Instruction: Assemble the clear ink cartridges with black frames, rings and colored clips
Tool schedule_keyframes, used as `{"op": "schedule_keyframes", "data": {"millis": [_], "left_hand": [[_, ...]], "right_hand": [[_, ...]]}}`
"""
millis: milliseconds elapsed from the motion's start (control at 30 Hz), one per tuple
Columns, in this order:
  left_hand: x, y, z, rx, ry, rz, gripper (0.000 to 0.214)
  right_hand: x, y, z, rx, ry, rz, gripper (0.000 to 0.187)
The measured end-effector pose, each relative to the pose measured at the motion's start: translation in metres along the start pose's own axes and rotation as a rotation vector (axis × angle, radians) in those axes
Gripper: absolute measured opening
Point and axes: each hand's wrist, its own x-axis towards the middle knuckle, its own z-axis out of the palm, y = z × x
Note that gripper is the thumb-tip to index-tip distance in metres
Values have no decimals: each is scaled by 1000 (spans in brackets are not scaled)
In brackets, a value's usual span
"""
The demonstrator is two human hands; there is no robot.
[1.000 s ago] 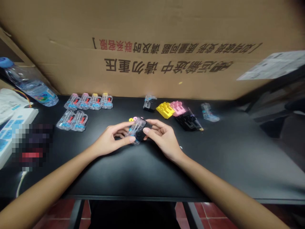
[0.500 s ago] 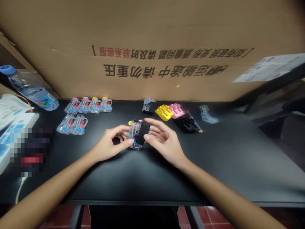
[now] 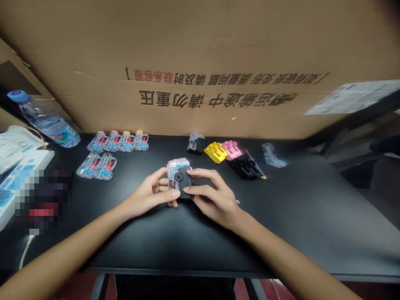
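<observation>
Above the middle of the black table, a small clear-and-black plastic case (image 3: 179, 177) is held between my two hands. Its black half has a round disc and faces me; light blue shows inside the clear part. My left hand (image 3: 154, 191) grips its left side, thumb on the front and fingers behind. On the right, my right hand (image 3: 215, 196) closes on the black half, with fingertips on its front and its lower fingers partly hidden underneath. Beyond the hands lie a similar clear-and-black case (image 3: 196, 143), yellow pieces (image 3: 216, 152), pink pieces (image 3: 231, 150) and black pieces (image 3: 245, 166).
Several clear cases with red parts (image 3: 126, 141) lie at the back left. A clear piece (image 3: 273, 155) rests at the right. A water bottle (image 3: 51, 123) and a white power strip (image 3: 25, 179) stand left. Behind the table (image 3: 300, 221) rises a cardboard box (image 3: 200, 41).
The case has turned, so its clear end now points away from me. My right hand's fingers have come round from behind onto its front.
</observation>
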Motion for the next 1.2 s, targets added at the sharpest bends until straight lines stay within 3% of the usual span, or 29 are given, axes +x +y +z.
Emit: {"op": "schedule_keyframes", "data": {"millis": [100,233,400,667,933,1000,1200], "left_hand": [[0,-2,2,74,87,52,62],[0,-1,2,270,196,145,57],[-1,0,2,369,199,192,56],[-2,12,-12,405,389,292,37],[0,5,-1,576,206,255,22],[-1,8,-2,566,218,244,23],[-2,15,-10,483,304,224,26]], "right_hand": [[4,0,0,48,7,94,39],[11,-4,0,290,39,433,22],[12,-8,4,472,-111,654,49],[15,9,-9,418,217,718,37],[7,-8,14,468,-79,603,44],[9,-6,9,467,-48,631,40],[16,10,-10,441,203,743,39]]}}
